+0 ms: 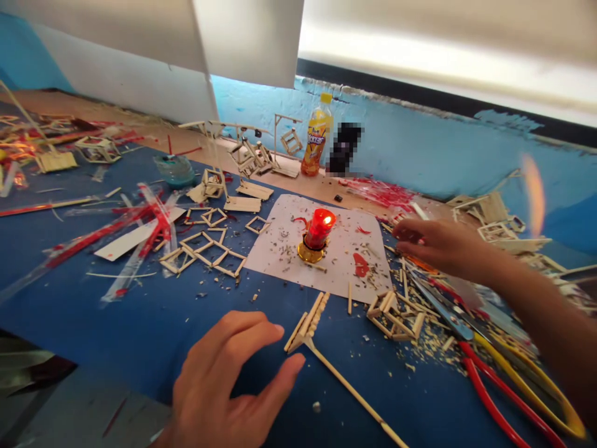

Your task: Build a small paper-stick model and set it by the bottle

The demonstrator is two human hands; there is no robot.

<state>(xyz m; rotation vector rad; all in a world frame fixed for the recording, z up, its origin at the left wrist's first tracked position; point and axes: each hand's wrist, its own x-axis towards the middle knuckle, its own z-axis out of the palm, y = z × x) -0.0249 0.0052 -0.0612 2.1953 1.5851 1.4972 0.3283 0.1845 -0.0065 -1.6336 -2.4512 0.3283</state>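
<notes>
My left hand [233, 373] is open at the front of the table, its thumb and fingers apart. Just beyond its fingertips lies a small wooden-stick piece [308, 320], several short sticks side by side joined to one long stick. Over the pile of short sticks on the right, my right hand [431, 244] reaches with bent fingers a little apart; nothing shows between them. Between the hands a lit red candle [318, 227] stands on a gold-coloured base [310, 251], on a white sheet [275, 264] strewn with scraps.
Scissors [466, 348] with red and yellow handles lie at right. Stick frames [209, 249] and red-filled plastic strips [140, 236] are on the left. A drink bottle [317, 137] stands at the back. A stick cube [394, 315] rests by the sheet's near right corner.
</notes>
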